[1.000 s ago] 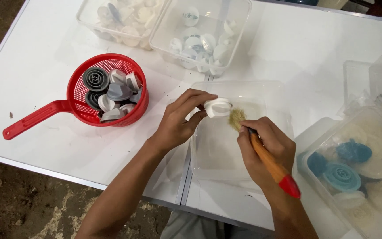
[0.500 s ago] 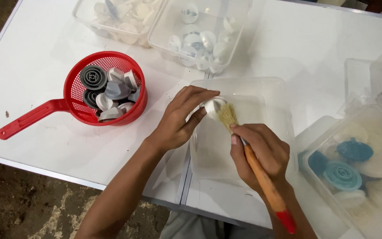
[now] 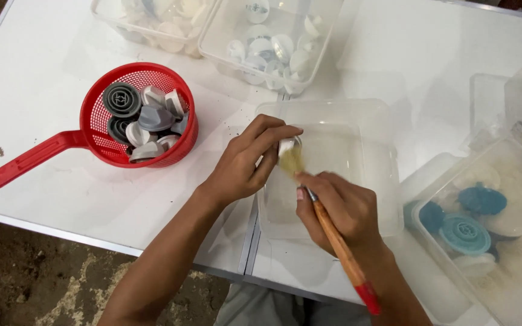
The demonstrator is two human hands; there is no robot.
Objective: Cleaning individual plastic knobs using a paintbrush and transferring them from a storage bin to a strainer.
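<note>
Left hand (image 3: 246,166) is gripping a small white part (image 3: 286,146) above the clear tray (image 3: 376,115) — right hand (image 3: 339,205) is grasping a brush (image 3: 333,232), bristles touching it

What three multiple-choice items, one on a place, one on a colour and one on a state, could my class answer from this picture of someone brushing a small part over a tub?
1. Where does the red strainer stand?
A. on the white table, to the left of the hands
B. inside the clear tub
C. on the floor

2. What colour is the tip of the brush handle?
A. blue
B. red
C. green

3. How is the small white part held?
A. lying loose in the tub
B. pinched in the left hand's fingers
C. resting in the strainer

Answers:
1 A: the strainer sits on the white table, left of the left hand.
2 B: the brush in the right hand ends in red.
3 B: the small white part is pinched above the clear tub.
</note>
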